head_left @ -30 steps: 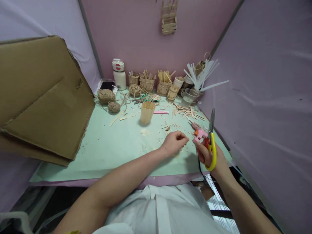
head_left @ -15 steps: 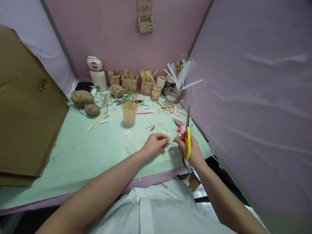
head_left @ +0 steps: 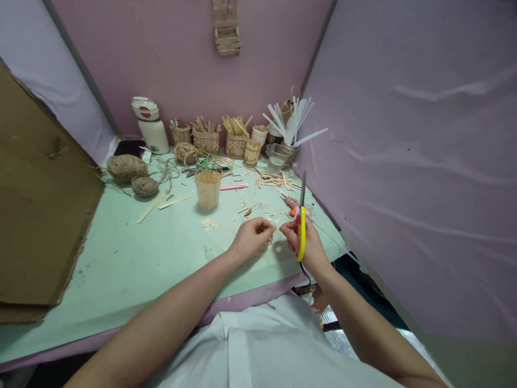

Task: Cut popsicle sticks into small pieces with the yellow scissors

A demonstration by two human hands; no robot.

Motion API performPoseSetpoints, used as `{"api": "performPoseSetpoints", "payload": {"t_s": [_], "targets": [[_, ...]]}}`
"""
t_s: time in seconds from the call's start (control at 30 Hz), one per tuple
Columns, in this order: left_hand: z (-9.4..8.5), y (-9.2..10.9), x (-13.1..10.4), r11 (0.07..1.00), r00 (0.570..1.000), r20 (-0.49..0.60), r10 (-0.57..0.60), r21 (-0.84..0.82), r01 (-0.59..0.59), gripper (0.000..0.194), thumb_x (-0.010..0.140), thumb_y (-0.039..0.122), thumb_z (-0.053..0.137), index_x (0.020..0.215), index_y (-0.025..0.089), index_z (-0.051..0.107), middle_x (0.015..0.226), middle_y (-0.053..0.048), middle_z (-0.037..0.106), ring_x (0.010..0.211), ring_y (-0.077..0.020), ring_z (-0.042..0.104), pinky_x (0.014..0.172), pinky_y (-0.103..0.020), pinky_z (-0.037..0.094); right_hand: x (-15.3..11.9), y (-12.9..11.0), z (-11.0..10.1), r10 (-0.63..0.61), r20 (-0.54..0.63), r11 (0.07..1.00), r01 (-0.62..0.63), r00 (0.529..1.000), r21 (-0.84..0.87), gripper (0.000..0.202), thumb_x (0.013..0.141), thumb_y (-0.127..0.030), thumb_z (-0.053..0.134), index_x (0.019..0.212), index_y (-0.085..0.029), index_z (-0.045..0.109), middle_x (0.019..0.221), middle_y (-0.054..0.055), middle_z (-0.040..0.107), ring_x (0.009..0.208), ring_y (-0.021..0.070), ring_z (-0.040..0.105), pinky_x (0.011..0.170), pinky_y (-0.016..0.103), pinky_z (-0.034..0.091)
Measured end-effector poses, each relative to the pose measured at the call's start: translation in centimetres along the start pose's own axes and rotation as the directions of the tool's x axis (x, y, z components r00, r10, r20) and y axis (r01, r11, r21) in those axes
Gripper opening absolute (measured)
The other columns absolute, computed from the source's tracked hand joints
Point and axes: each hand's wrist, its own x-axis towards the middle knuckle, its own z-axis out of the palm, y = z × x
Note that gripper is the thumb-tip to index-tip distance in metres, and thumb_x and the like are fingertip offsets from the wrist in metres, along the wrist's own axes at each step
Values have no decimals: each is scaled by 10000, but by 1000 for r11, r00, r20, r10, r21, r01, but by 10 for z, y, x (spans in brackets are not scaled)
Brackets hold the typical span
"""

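Observation:
My right hand [head_left: 306, 242] is closed around yellow-handled scissors [head_left: 302, 234], their blades pointing away from me; its thumb and fingertips are pinched together. My left hand [head_left: 254, 236] pinches something small and pale between thumb and fingers, too small to name. The two sets of fingertips almost meet above the table, with a narrow gap between them. Just beyond my right hand lies a pink glue gun [head_left: 294, 207], partly hidden by the scissors. A cup made of wooden sticks [head_left: 208, 190] stands upright beyond my left hand. Pale wood shavings [head_left: 208, 224] lie on the table.
Balls of twine [head_left: 127, 168] lie at the back left near a white bottle [head_left: 152, 129]. Stick-filled containers [head_left: 205, 141] line the back wall, with glue sticks [head_left: 297, 121] at the right. Loose sticks [head_left: 278, 179] are scattered there. Cardboard [head_left: 44, 205] stands at the left.
The whole view has shifted slightly. My right hand's fingertips have come closer to my left hand's. The scissors stay in my right hand, and the stick cup remains standing in place.

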Motion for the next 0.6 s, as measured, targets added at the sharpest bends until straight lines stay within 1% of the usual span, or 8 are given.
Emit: {"api": "performPoseSetpoints", "payload": {"t_s": [0.03, 0.1, 0.2, 0.3, 0.37, 0.47, 0.53, 0.6], "targets": [[-5, 2, 3, 997, 997, -60, 58, 47, -55, 123, 734, 285, 600, 752, 170, 643, 681, -3, 631, 625, -126, 550, 612, -236, 408, 0, 0, 0, 0, -9, 1000, 0, 1000, 11, 313, 693, -410, 675, 813, -207, 470, 594, -56, 482, 466, 89, 415, 427, 222, 306], [-16, 7, 9, 972, 962, -193, 196, 167, -165, 125, 765, 282, 582, 773, 179, 654, 720, -9, 642, 656, -129, 544, 642, -238, 401, 0, -1, -1, 11, -13, 999, -10, 1000, 35, 300, 708, -401, 668, 794, -212, 452, 582, -65, 465, 450, 84, 402, 420, 222, 298], [-30, 11, 17, 938, 910, -300, 288, 281, -204, 140, 797, 298, 573, 765, 192, 657, 735, -12, 639, 668, -136, 528, 667, -247, 387, -2, -1, 0, 37, 1, 998, -37, 999, 59, 280, 732, -387, 657, 778, -218, 438, 547, -76, 445, 427, 83, 383, 413, 226, 287], [-35, 8, 20, 912, 940, -239, 244, 387, -138, 166, 794, 328, 602, 704, 200, 656, 677, -9, 615, 642, -148, 505, 664, -264, 363, -3, 1, 1, 36, 18, 997, -37, 999, 74, 282, 743, -385, 662, 782, -219, 437, 535, -79, 458, 413, 85, 382, 414, 231, 289], [-36, 5, 19, 882, 964, -174, 201, 461, -100, 107, 784, 294, 617, 798, 209, 679, 718, -14, 629, 642, -154, 510, 674, -272, 362, -3, 4, 2, 22, 29, 996, -24, 999, 83, 289, 743, -381, 669, 794, -217, 436, 571, -67, 490, 415, 84, 394, 412, 230, 292], [-38, 4, 17, 827, 968, -138, 210, 554, -100, 229, 777, 210, 595, 996, 215, 663, 870, -35, 651, 684, -160, 536, 705, -281, 381, -4, 8, 3, 11, 45, 996, -15, 999, 87, 295, 741, -369, 672, 804, -214, 428, 677, -35, 547, 433, 79, 416, 409, 226, 300], [-40, 8, 14, 792, 973, -79, 219, 596, -130, 197, 781, 197, 573, 953, 205, 668, 868, -42, 646, 699, -168, 539, 706, -288, 387, -6, 10, 4, 18, 57, 997, -22, 998, 73, 303, 737, -361, 674, 797, -217, 414, 721, -26, 564, 442, 76, 420, 409, 222, 304], [-43, 13, 10, 768, 981, 55, 185, 615, -179, 127, 778, 209, 569, 841, 202, 680, 796, -36, 634, 703, -175, 537, 685, -288, 378, -7, 13, 5, 26, 76, 998, -30, 997, 55, 311, 734, -358, 674, 789, -220, 400, 723, -28, 564, 446, 74, 415, 405, 215, 300]]}}
